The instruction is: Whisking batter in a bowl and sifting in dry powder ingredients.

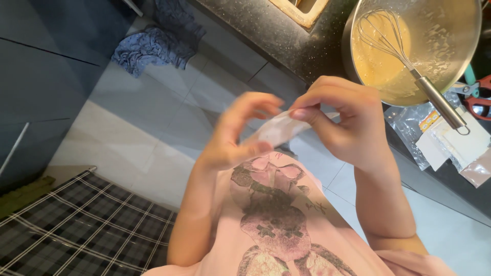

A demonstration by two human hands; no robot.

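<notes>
Both hands are raised in front of the chest, over a tiled floor (153, 128). The left hand (238, 130) and right hand (340, 120) share one small pale sachet (279, 128). The right hand pinches its upper end between thumb and forefinger. The left hand is curled, thumb under the lower end, fingers bent above it; motion blur hides whether those fingers actually press the sachet. The sachet is blurred too, and its contents and any print cannot be made out.

On the dark counter (286, 46), at upper right, stands a metal bowl (463, 30) with yellow batter (378, 61); its top rim is cut off by the frame. A whisk (404, 56) leans in it, handle projecting over the rim toward a heap of clear bags (409, 128) and white packets (460, 143). Scissors (478, 94) lie at the right edge, mostly out of frame. A pale wooden object at the top edge is cut off and cannot be identified.

A blue cloth (153, 43) lies crumpled on the floor; a plaid mat (76, 225) fills the lower left.
</notes>
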